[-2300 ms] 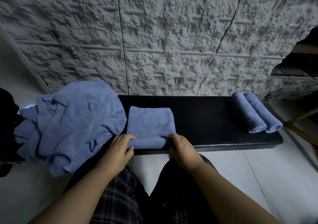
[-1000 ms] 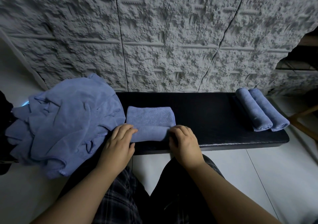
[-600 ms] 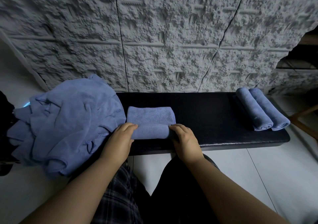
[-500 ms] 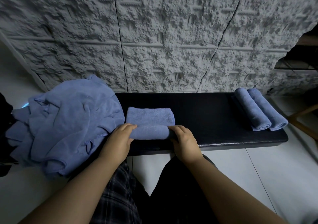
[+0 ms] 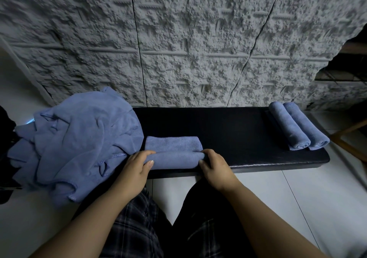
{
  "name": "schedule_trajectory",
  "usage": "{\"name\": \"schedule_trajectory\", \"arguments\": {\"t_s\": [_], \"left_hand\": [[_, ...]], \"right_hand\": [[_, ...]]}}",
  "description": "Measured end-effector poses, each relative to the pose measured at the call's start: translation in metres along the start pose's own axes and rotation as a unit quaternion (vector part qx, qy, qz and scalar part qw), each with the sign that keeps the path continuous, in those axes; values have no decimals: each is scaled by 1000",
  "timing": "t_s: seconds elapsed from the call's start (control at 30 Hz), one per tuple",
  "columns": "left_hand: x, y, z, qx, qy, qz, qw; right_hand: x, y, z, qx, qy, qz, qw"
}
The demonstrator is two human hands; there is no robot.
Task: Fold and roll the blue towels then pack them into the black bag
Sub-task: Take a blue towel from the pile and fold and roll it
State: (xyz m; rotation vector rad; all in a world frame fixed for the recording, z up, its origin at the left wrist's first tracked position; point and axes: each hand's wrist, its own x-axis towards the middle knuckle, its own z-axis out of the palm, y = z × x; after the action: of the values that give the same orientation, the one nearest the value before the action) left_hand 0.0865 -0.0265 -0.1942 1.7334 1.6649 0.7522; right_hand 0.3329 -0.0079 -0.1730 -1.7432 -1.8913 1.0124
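Black bench [image 5: 248, 130] against rough wall: left hand [image 5: 137, 166] and right hand [image 5: 215, 163] curl round half-rolled towel [image 5: 173, 155] at its near edge; rolling underway, remaining flap next needs even forward pressure.

We see a folded blue towel [image 5: 172, 143] lying flat on the black desk [image 5: 234, 130], its near edge rolled into a thick tube. Two finished rolls [image 5: 297, 126] lie side by side, touching, at the desk's right end. A crumpled heap of blue towels [image 5: 75, 138] covers the left end.
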Motion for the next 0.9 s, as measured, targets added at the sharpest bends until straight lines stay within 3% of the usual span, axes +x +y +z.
{"name": "schedule_trajectory", "arguments": {"t_s": [0.13, 0.37, 0.5, 0.6, 0.73, 0.83, 0.9], "left_hand": [[0, 1, 4, 12, 7, -20, 1000], [5, 1, 10, 107, 95, -9, 990], [9, 17, 6, 130, 157, 68, 977], [10, 22, 7, 195, 123, 139, 963], [4, 23, 12, 222, 114, 143, 958], [4, 24, 12, 256, 109, 141, 950], [5, 24, 13, 278, 110, 141, 944]], "right_hand": [[0, -2, 4, -44, 6, 13, 999], [8, -8, 11, -81, 68, 60, 993], [13, -19, 11, -80, 82, 96, 989], [13, -29, 7, -55, 79, 114, 989], [17, -34, 3, -35, 84, 133, 987], [23, -30, 7, -105, 144, 101, 979], [24, -28, 10, -133, 198, 16, 971]]}}
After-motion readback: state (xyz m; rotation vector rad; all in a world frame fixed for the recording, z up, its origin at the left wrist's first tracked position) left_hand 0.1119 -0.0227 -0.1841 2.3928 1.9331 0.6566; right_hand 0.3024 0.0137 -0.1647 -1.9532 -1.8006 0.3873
